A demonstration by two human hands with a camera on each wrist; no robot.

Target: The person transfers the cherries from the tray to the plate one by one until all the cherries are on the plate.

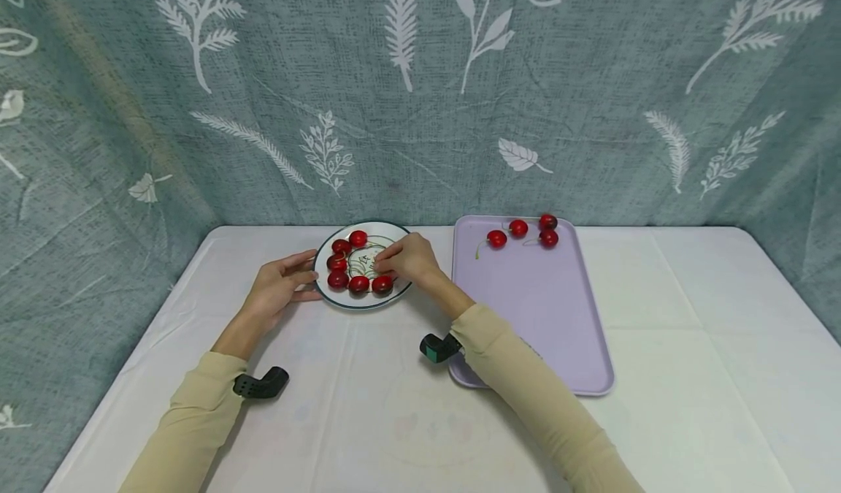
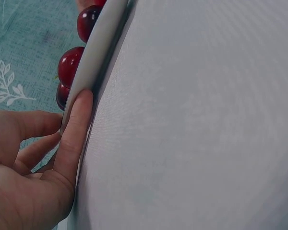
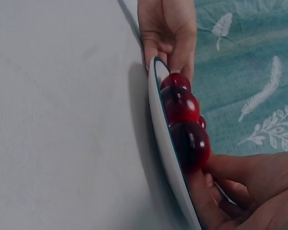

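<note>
Six glossy red cherries (image 1: 358,285) show on the round white, dark-rimmed plate (image 1: 358,302), its edge gripped by the left hand (image 1: 276,288); whether the right hand (image 1: 412,259) pinches one, I cannot tell. Four remain on the rectangular lilac tray (image 1: 532,318).

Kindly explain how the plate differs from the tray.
The plate is round, white and dark-rimmed; the tray is rectangular and lilac. The plate is smaller than the tray. The left hand touches the plate; no hand touches the tray. Plate and tray both carry cherries.
</note>
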